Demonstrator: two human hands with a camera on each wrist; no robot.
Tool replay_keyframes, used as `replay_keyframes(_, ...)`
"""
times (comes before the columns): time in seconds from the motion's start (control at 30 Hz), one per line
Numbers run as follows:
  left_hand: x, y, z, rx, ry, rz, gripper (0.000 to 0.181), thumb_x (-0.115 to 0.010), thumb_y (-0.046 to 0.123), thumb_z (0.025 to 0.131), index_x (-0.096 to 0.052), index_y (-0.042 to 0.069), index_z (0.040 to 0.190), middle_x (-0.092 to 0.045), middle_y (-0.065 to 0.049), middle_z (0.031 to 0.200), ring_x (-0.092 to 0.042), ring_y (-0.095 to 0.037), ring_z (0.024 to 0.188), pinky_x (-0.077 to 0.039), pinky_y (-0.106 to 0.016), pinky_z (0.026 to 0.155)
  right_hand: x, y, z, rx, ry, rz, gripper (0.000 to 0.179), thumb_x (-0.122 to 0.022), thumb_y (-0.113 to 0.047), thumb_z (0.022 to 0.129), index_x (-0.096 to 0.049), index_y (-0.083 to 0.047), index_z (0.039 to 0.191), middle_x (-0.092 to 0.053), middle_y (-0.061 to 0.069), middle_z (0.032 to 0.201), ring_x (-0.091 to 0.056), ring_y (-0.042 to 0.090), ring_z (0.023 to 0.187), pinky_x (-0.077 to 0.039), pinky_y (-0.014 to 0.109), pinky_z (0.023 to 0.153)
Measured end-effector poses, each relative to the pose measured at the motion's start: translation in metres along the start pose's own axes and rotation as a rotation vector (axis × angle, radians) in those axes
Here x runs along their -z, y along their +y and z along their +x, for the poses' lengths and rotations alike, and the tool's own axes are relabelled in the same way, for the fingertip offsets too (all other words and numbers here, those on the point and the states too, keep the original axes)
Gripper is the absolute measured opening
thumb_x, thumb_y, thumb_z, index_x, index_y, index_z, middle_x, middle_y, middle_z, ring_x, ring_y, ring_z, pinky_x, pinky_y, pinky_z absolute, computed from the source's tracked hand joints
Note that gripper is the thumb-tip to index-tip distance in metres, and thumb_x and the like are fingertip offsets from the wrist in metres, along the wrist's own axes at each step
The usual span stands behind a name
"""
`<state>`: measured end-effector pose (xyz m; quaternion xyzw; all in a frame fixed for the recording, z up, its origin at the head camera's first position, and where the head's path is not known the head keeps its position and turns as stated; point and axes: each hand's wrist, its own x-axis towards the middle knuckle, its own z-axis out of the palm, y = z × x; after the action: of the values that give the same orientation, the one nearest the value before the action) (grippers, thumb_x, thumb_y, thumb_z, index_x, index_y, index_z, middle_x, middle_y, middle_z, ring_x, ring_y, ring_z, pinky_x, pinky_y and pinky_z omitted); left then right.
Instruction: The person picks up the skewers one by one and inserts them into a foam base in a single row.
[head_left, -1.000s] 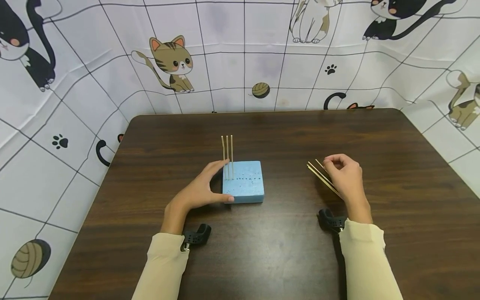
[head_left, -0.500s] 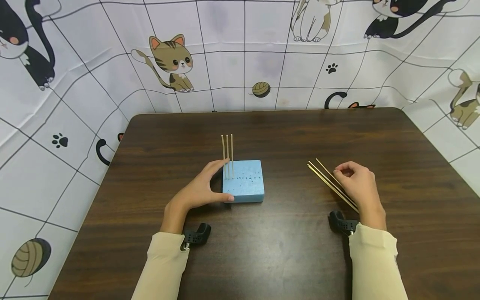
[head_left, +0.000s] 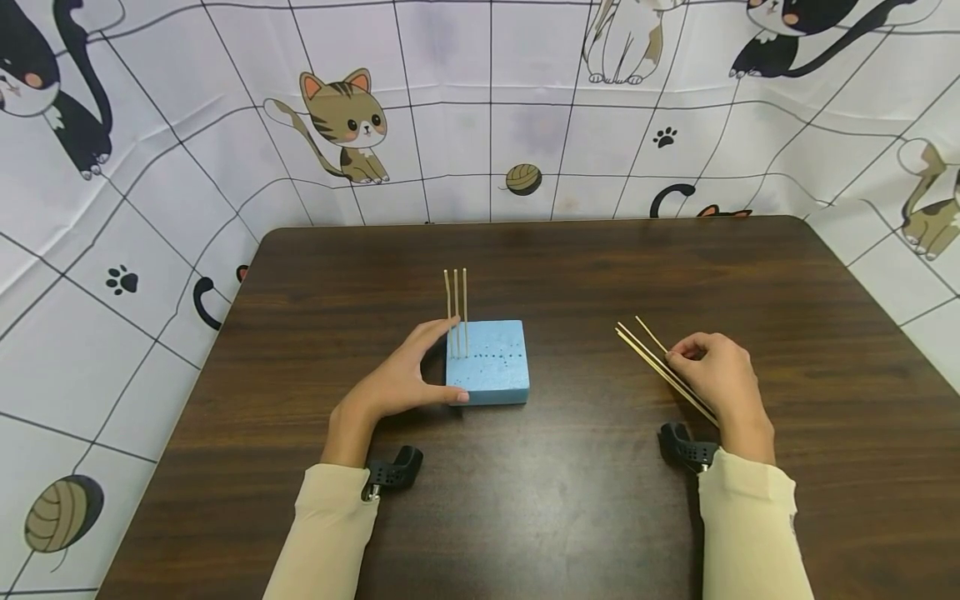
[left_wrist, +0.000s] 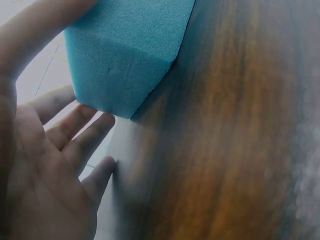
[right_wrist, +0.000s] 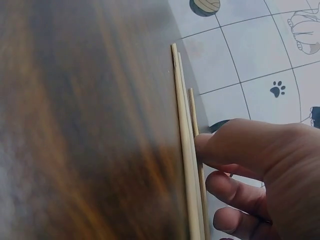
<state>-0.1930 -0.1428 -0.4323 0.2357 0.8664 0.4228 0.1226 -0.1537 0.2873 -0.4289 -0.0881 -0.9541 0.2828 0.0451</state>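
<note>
My left hand (head_left: 393, 385) grips the left end of a light blue foam block (head_left: 491, 382), thumb at the near edge and fingers round the far left side. Three thin wooden sticks (head_left: 465, 304) stand upright in the block's left end, with a row of small holes continuing to the right. To the right, my right hand (head_left: 716, 375) pinches a thin wooden stick (head_left: 651, 334) between thumb and fingertips, low over the table. Two more sticks (right_wrist: 183, 120) lie close alongside it on the left. In the left wrist view the block's side face (left_wrist: 115, 75) shows between thumb and fingers.
Everything is on a dark brown wooden table (head_left: 555, 483). A white sheet (head_left: 450, 142) with grid lines and printed cats hangs behind it and along the sides. Each wrist wears a black camera mount (head_left: 395, 469).
My right hand has moved right and toward me along the sticks, and its fingertips have closed on the rightmost one, which has shifted slightly. My left hand and the block have stayed put.
</note>
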Motion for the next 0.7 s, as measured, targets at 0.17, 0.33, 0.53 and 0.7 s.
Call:
replay_keyframes(0.17, 0.000, 0.000, 0.000, 0.000, -0.001, 0.004, 0.105, -0.085, 0.045, 0.075, -0.023, 0.030, 0.158, -0.017, 0.000, 0.162, -0.022, -0.028, 0.148, -0.029, -0.065, 0.110, 0.000, 0.000, 0.000, -0.003, 0.011, -0.005, 0.021, -0.061, -0.026, 0.093, -0.072, -0.008, 0.095, -0.062, 0.015, 0.109, -0.057, 0.033, 0.092, -0.045, 0.047, 0.070)
replay_keyframes(0.33, -0.001, 0.000, 0.001, -0.010, 0.000, -0.001, 0.104, -0.085, 0.045, 0.075, -0.023, 0.032, 0.158, -0.018, 0.000, 0.162, -0.023, -0.027, 0.148, -0.029, -0.064, 0.110, -0.001, -0.001, 0.000, 0.000, 0.028, -0.014, 0.022, -0.059, -0.023, 0.092, -0.072, -0.006, 0.092, -0.063, 0.016, 0.106, -0.057, 0.034, 0.090, -0.045, 0.046, 0.071)
replay_keyframes(0.53, 0.000, 0.000, 0.000, -0.014, -0.003, 0.000, 0.104, -0.085, 0.044, 0.075, -0.024, 0.029, 0.158, -0.019, 0.000, 0.162, -0.024, -0.026, 0.147, -0.029, -0.062, 0.110, 0.001, -0.005, 0.000, 0.017, 0.111, 0.009, 0.022, -0.058, -0.019, 0.090, -0.071, -0.001, 0.090, -0.065, 0.018, 0.098, -0.055, 0.031, 0.082, -0.041, 0.038, 0.068)
replay_keyframes(0.7, 0.000, 0.000, 0.000, -0.006, 0.001, 0.000, 0.104, -0.085, 0.045, 0.075, -0.024, 0.030, 0.158, -0.019, 0.001, 0.162, -0.024, -0.026, 0.147, -0.029, -0.063, 0.110, 0.007, -0.017, 0.002, 0.018, 0.257, 0.074, 0.023, -0.055, -0.018, 0.090, -0.069, 0.000, 0.089, -0.066, 0.014, 0.083, -0.055, 0.020, 0.072, -0.040, 0.026, 0.065)
